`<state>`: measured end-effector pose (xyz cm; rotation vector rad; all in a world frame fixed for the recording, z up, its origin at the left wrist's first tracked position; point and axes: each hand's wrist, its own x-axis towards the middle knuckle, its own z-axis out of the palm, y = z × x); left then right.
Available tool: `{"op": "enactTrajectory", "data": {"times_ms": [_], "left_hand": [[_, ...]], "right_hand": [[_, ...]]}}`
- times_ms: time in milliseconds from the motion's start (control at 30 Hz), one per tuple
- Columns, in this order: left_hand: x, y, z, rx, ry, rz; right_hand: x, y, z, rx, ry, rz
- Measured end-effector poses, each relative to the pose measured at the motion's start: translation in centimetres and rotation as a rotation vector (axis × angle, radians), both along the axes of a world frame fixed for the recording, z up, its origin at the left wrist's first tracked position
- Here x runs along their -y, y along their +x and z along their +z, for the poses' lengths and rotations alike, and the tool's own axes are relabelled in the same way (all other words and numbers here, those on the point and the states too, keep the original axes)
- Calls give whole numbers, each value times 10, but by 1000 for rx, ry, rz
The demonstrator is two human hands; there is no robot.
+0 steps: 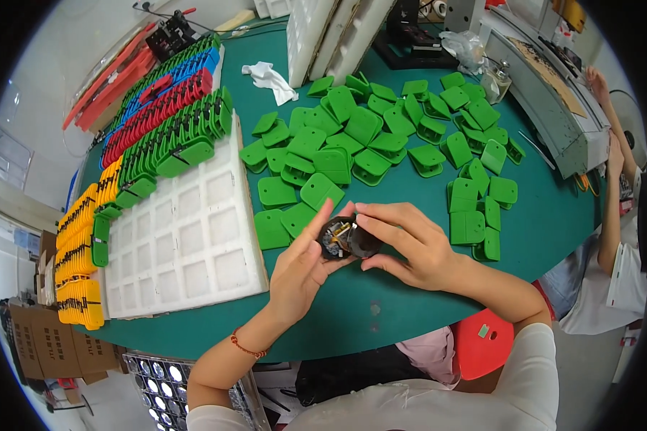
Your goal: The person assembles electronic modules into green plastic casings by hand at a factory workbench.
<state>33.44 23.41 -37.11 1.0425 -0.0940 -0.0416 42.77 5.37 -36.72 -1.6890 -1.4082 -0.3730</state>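
Note:
Above the near middle of the green table, my left hand (295, 276) is closed around a small round black casing (336, 239). Inside the casing, grey and gold-coloured parts show. The fingers and thumb of my right hand (417, 244) grip a dark rounded piece (365, 246) at its right side, touching the casing; I cannot tell whether the two are joined. Just beyond my hands lie many loose green folded plastic pieces (362, 126), several with a small hole near an edge.
A white gridded foam tray (187, 237) lies at the left. Rows of green, blue, red and yellow clips (79, 248) line its far side. Foam slabs (323, 39), a white cloth (269, 80) and a glass bottle (496, 80) stand farther back. Another person's arm (609, 201) shows at right.

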Motion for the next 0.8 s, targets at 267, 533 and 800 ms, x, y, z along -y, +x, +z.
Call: {"op": "enactTrajectory", "data": {"times_ms": [267,533,800], "left_hand": [[3,-2,1,27,-48,-124],[0,-4,-6,39,72,-165],[2,-6,-6,42,129,-129]], "right_hand": [[3,-3,0,28,-4,12],[0,-2,-2,96,19,44],[-2,-3,-3,108,39,45]]}}
